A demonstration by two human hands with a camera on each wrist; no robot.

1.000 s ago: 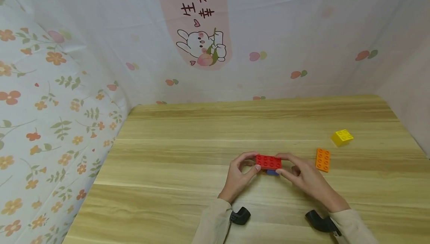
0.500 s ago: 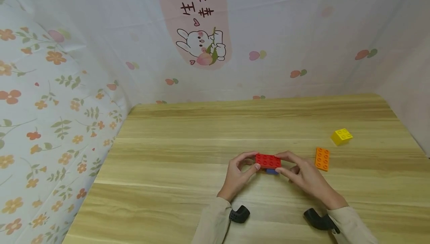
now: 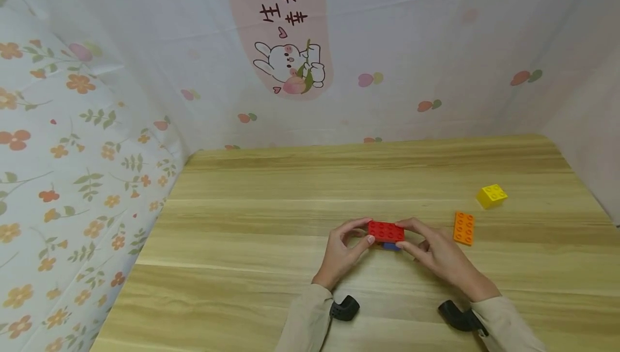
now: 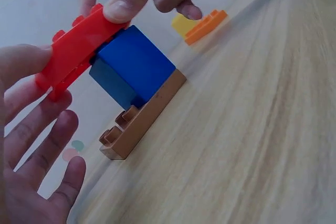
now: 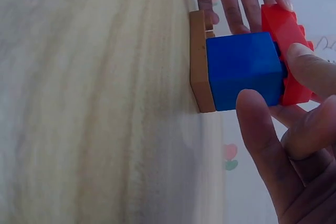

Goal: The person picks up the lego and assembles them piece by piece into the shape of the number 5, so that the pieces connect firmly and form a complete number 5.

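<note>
Head view shows the left hand [image 3: 340,258] and right hand [image 3: 444,258] each pinching an end of a red eight-stud toy plate [image 3: 386,231] between thumb and fingers, above the bench [image 3: 242,223]. Both wrist views put it over the studs of a blue brick [image 4: 139,64] seated on one end of a brown plate [image 4: 144,124]. An orange plate [image 3: 464,228] and a yellow brick [image 3: 491,196] lie near the right hand.

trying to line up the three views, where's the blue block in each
Head: blue block right of centre, lower half, mostly hidden.
Left wrist: blue block above and left of centre.
Right wrist: blue block above and right of centre.
Shared landmark: the red block just above it.
</note>
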